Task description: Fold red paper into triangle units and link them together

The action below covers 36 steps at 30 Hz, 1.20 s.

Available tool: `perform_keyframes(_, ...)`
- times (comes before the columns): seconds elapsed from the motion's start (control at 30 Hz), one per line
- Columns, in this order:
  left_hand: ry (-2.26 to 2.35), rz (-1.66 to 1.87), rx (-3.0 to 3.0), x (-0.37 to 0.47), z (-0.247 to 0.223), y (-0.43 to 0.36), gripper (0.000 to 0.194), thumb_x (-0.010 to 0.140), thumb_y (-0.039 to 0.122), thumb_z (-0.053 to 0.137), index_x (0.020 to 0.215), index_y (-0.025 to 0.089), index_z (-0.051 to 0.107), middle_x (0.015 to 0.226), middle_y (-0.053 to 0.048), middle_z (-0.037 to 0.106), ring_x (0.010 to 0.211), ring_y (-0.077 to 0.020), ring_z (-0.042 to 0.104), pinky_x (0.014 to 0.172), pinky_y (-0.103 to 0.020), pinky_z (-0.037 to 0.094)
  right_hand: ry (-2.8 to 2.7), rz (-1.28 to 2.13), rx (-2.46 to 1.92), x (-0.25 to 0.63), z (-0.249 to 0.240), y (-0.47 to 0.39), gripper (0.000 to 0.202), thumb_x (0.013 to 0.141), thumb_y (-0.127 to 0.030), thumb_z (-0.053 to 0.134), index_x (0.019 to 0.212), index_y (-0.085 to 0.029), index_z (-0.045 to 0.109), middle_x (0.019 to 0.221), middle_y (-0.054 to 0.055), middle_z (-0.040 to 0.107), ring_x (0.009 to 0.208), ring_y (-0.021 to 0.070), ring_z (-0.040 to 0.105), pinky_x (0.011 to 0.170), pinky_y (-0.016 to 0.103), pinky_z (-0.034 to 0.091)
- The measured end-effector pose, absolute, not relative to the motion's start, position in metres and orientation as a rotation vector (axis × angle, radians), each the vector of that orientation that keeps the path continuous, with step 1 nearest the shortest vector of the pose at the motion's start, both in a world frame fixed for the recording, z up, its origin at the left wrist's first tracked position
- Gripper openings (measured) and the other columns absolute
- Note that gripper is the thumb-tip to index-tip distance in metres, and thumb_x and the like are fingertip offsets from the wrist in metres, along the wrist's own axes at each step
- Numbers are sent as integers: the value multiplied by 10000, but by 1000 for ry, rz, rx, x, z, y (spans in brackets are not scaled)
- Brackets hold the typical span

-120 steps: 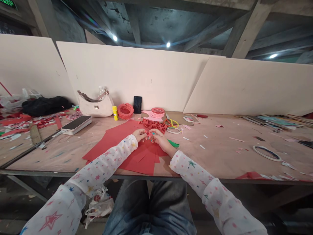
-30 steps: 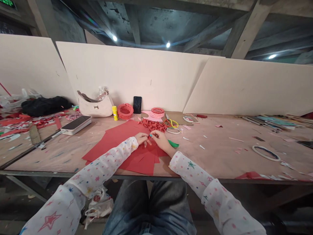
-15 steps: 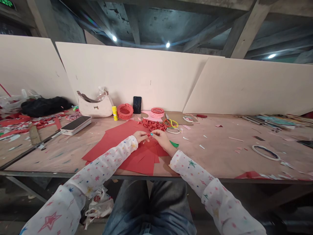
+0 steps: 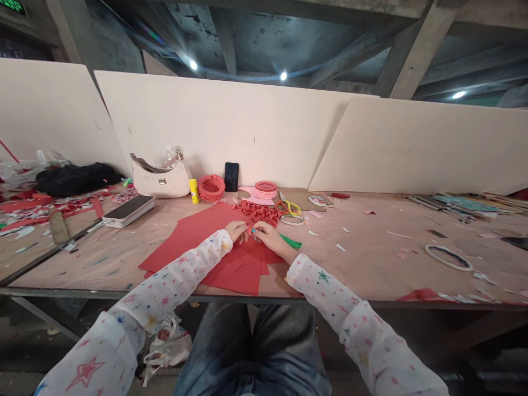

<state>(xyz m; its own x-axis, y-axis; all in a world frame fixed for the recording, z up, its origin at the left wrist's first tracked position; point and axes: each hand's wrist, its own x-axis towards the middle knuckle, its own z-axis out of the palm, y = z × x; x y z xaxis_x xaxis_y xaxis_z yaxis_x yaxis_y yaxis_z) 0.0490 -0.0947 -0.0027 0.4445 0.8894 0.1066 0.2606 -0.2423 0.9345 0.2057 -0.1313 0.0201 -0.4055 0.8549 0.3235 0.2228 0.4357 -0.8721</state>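
Above a spread of red paper sheets (image 4: 193, 247), my left hand (image 4: 236, 231) and my right hand (image 4: 270, 236) meet with fingertips pinched. Between them is a small red paper piece (image 4: 249, 230), mostly covered by the fingers. Just beyond my hands lies a heap of folded red paper pieces (image 4: 258, 213). Scissors with orange and yellow handles (image 4: 291, 208) rest to the right of the heap, beside a roll of tape (image 4: 292, 220). A green object (image 4: 291, 241) lies partly behind my right hand.
Along the back stand a white handbag (image 4: 160, 179), a yellow glue stick (image 4: 193, 191), a red ring-shaped paper stack (image 4: 211, 188) and a dark phone (image 4: 231, 176). Another phone on a white block (image 4: 128, 211) lies left. Paper scraps and a tape roll (image 4: 447, 257) lie right.
My right fingers have shifted slightly left and lower, closer to my left fingertips. More of the green object shows now. The other things on the table stay where they were.
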Motion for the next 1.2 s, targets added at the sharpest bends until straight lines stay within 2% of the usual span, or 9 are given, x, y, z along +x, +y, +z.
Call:
perform_keyframes(0.23, 1028, 816, 1817, 49, -4, -96, 269, 841, 320, 384, 816, 87, 515, 633, 12, 510, 475, -44, 465, 443, -176, 408, -1906, 932, -905, 206, 23, -132, 88, 705, -237, 480, 662, -164, 504, 593, -37, 482, 534, 80, 440, 510, 197, 343)
perform_keyframes(0.4, 1086, 923, 1928, 47, -2, -93, 292, 846, 339, 363, 829, 89, 513, 624, 14, 512, 476, -50, 471, 463, -192, 416, -1795, 763, -1007, 210, 22, -121, 103, 717, -245, 467, 673, -159, 505, 570, -35, 484, 512, 89, 449, 492, 208, 353)
perform_keyframes(0.53, 1140, 1056, 2097, 42, 2, -91, 256, 832, 302, 390, 788, 103, 544, 723, -22, 552, 672, -107, 533, 667, -290, 441, -1671, 587, -1123, 219, 19, -111, 122, 747, -249, 480, 732, -135, 520, 645, -12, 518, 594, 101, 498, 565, 237, 404)
perform_keyframes(0.63, 1127, 1055, 2266, 40, 3, -90, 175, 765, 220, 451, 727, 141, 603, 886, -59, 576, 882, -163, 511, 860, -334, 356, -1632, 518, -1191, 224, 16, -106, 194, 798, -274, 458, 892, -116, 518, 820, 23, 549, 707, 112, 533, 639, 284, 446)
perform_keyframes(0.7, 1100, 1002, 2368, 41, 1, -90, 160, 715, 179, 473, 722, 164, 632, 988, -65, 567, 963, -191, 483, 917, -338, 305, -1620, 492, -1219, 226, 15, -104, 241, 814, -284, 440, 985, -122, 492, 939, 46, 534, 786, 128, 536, 677, 315, 456)
perform_keyframes(0.77, 1070, 933, 2452, 42, -3, -90, 181, 679, 158, 486, 759, 183, 647, 1060, -56, 550, 1019, -208, 457, 939, -348, 281, -1606, 468, -1234, 228, 14, -103, 254, 816, -285, 437, 1009, -126, 484, 974, 53, 526, 815, 136, 534, 692, 326, 456)
perform_keyframes(0.93, 1026, 802, 2564, 44, -11, -88, 314, 654, 159, 498, 945, 193, 609, 1110, -59, 532, 1058, -215, 441, 941, -367, 291, -1515, 397, -1212, 230, 16, -103, 171, 729, -198, 495, 888, -136, 500, 807, 44, 558, 738, 154, 544, 693, 323, 440)
perform_keyframes(1.07, 1030, 818, 2568, 44, -12, -89, 358, 647, 173, 516, 999, 160, 580, 1110, -87, 529, 1052, -232, 446, 935, -389, 296, -1472, 372, -1144, 230, 19, -103, 406, 678, -140, 460, 1069, -159, 352, 925, 71, 522, 867, 161, 514, 759, 310, 418)
perform_keyframes(1.2, 1076, 961, 2492, 44, -7, -92, 371, 616, 119, 518, 979, 163, 582, 1076, -80, 547, 1031, -232, 457, 929, -394, 302, -1550, 400, -1084, 227, 18, -104, 392, 663, -124, 433, 1046, -173, 370, 930, 65, 505, 877, 157, 497, 780, 321, 402)
